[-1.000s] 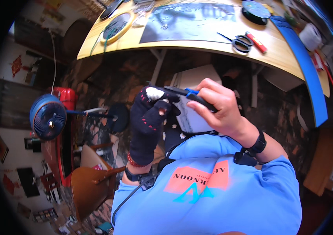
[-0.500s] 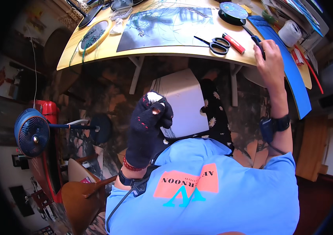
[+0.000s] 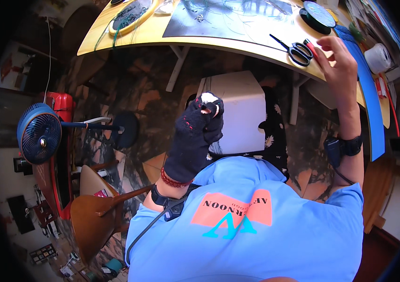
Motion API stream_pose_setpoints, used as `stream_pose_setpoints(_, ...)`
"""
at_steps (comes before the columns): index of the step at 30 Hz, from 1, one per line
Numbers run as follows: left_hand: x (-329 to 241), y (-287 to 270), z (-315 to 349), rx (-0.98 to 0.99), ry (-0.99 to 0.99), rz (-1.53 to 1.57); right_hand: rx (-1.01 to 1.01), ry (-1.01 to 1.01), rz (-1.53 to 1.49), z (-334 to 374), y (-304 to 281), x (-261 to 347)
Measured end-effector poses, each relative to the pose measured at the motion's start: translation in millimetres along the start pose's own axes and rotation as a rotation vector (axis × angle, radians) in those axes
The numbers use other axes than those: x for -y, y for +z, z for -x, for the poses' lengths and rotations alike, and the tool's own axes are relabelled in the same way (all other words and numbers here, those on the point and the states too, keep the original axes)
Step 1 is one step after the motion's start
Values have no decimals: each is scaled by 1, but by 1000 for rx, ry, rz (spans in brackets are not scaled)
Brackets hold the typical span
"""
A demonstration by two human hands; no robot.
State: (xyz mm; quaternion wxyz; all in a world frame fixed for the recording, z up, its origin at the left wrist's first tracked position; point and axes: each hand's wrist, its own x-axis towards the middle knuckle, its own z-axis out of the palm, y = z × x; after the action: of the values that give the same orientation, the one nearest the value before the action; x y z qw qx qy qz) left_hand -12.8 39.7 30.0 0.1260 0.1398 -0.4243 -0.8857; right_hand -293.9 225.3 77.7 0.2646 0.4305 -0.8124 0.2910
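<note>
My left hand [image 3: 200, 127] is raised over my lap inside a black knit covering with red stitching, like a glove or a sock. A white patch and a bit of bare fingertip show at its top. The fingers are curled together, and what they hold, if anything, is hidden. My right hand [image 3: 340, 66] is bare and hovers at the table's near edge, fingers bent and apart. Its thumb overlaps the lower end of a red lighter [image 3: 309, 46]. Just left of the lighter lie black-handled scissors [image 3: 298, 54].
On the wooden table [image 3: 251, 47] are a dark glossy sheet [image 3: 228, 21], an embroidery hoop [image 3: 115, 29] with green threads, a spool [image 3: 317, 16], a blue strip [image 3: 371, 108] and a white roll [image 3: 377, 58]. A white board [image 3: 237, 113] rests on my lap. A fan [image 3: 40, 131] stands at left.
My right hand has let go of the black-handled tool and moved left to the lighter. My left hand stays closed over my lap. The whole view has shifted.
</note>
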Motion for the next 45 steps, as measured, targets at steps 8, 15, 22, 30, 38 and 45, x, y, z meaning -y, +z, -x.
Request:
stream_pose_setpoints(8,-3,-4,-4,-111,6,-37,257,-98,39,-17,9,18)
stream_pose_setpoints(15,1,-10,-4,-141,40,-87,274,-110,63,-5,9,35)
stream_pose_setpoints(22,-5,0,-3,-48,-6,-44,284,-80,4,-9,15,26)
stream_pose_setpoints(30,-4,-8,4,-119,82,-155,447,458,-1399,50,-3,82)
stream_pose_setpoints(38,-6,-3,11,-69,-1,-113,585,265,-1054,73,16,113)
stream_pose_setpoints(45,-5,2,14,-189,-31,-196,663,325,-1132,68,18,120)
